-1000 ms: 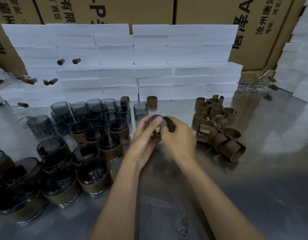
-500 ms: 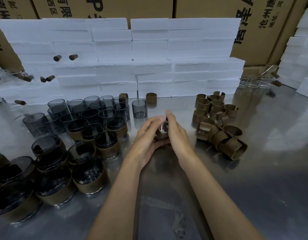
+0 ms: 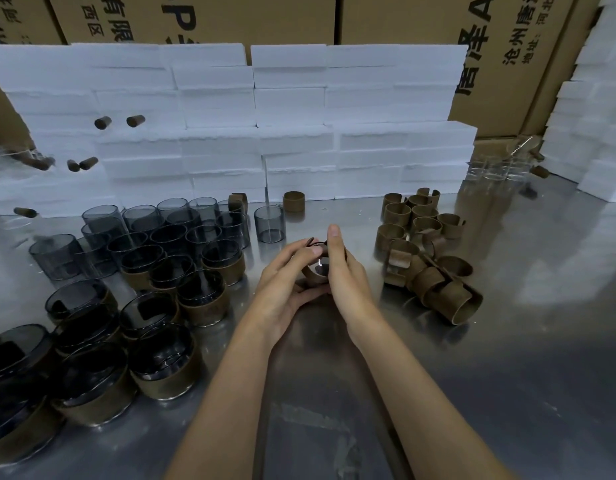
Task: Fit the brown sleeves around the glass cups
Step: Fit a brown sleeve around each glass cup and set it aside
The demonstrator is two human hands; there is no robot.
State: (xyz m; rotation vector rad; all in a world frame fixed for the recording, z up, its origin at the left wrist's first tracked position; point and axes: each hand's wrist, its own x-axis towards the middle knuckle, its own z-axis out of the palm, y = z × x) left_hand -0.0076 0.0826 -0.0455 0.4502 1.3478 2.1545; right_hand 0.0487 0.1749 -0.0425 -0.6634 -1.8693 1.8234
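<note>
Sleeved cup [image 3: 317, 271] between both hands

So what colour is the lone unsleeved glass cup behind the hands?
Smoky translucent grey glass cup, clearest in the head view.

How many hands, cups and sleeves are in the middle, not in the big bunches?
Hands: 2, left hand and right hand
Glass cups: 2, held cup and lone cup
Brown sleeves: 2, held sleeve and lone sleeve
Total: 6

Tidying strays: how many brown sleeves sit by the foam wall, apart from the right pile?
2: a lone sleeve against the foam blocks, another sleeve behind the bare cups. More may hide behind cups.
</note>
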